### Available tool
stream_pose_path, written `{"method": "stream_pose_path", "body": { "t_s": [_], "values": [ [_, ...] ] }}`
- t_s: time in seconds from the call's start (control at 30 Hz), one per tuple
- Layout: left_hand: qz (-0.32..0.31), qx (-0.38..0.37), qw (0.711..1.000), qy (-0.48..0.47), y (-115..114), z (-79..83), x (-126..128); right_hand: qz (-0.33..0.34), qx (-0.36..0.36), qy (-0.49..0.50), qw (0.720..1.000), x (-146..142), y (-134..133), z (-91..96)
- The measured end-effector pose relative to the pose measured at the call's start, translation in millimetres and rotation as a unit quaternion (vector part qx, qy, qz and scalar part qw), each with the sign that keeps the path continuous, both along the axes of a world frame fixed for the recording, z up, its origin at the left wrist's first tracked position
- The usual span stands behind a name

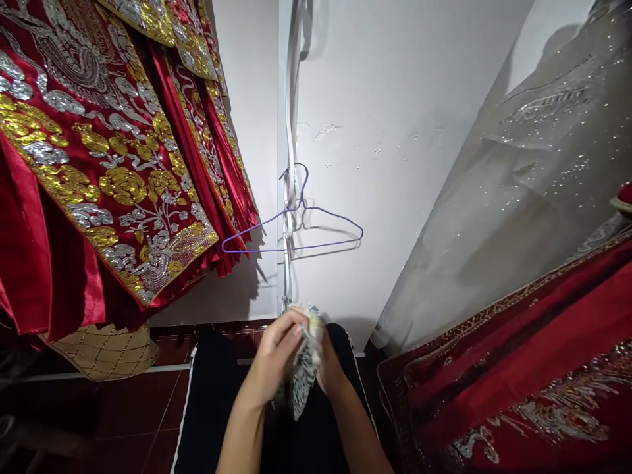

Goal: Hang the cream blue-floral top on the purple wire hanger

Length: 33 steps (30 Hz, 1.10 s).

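Note:
My left hand (275,359) and my right hand (330,368) meet low in the middle of the head view, above my dark trousers. Both have their fingers closed round a small bunched piece of silver-and-white embroidered cloth (303,375), which hangs down between them. Just beyond my hands, a purple wire hanger (316,245) hangs empty against the white wall.
Red garments with gold and silver embroidery (108,171) hang at the left. A pale sequinned sheer fabric (523,178) hangs at the right, with more red embroidered cloth (533,388) below it. A gold quilted piece (103,352) lies on the dark red tiled floor.

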<state>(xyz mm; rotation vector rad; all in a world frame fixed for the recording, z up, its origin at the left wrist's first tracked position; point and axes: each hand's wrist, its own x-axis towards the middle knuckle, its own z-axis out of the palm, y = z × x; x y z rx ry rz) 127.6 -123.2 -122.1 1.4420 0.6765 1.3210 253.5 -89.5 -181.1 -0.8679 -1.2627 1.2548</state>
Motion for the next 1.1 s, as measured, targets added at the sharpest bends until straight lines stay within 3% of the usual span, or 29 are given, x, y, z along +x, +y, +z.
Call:
{"method": "stream_pose_path", "body": {
  "t_s": [0.1,0.17,0.23,0.33,0.43,0.53,0.67,0.73,0.9,1.0,1.1],
  "values": [
    [-0.041,0.050,0.996,0.055,-14.6,18.3,17.6,-0.014,-0.045,0.103,0.994,9.5,0.2,19.0],
    [-0.041,0.080,0.989,0.115,-24.6,29.2,24.2,-0.031,-0.067,0.119,0.990,20.2,-1.0,26.1],
    [-0.018,0.105,0.977,0.184,-33.1,37.2,25.3,-0.027,-0.093,0.132,0.987,27.7,-5.4,26.2],
    [0.021,0.147,0.957,0.251,-40.6,41.8,17.4,0.031,-0.090,0.166,0.981,28.7,-17.6,16.4],
    [0.068,0.159,0.949,0.265,-39.3,36.1,2.1,0.100,-0.078,0.212,0.969,23.1,-32.6,12.3],
    [0.119,0.099,0.954,0.258,-28.9,22.9,-14.9,0.163,-0.082,0.207,0.961,17.9,-43.3,24.5],
    [0.023,0.015,0.977,0.210,-14.8,2.0,-34.1,0.181,-0.069,0.186,0.963,19.2,-46.5,41.1],
    [-0.013,0.006,0.976,0.220,-12.4,-7.6,-42.5,0.160,-0.072,0.163,0.971,28.2,-47.1,41.6],
    [-0.024,-0.010,0.947,0.320,-15.6,-18.6,-64.7,0.045,-0.058,0.105,0.992,78.8,-56.5,46.0],
    [-0.091,-0.016,0.933,0.347,-21.1,-9.6,-78.6,-0.068,-0.014,0.074,0.995,104.7,-53.5,67.8],
    [-0.085,-0.003,0.935,0.344,-27.6,7.7,-88.6,-0.173,0.081,0.012,0.982,107.5,-28.0,96.9]
  ]
}}
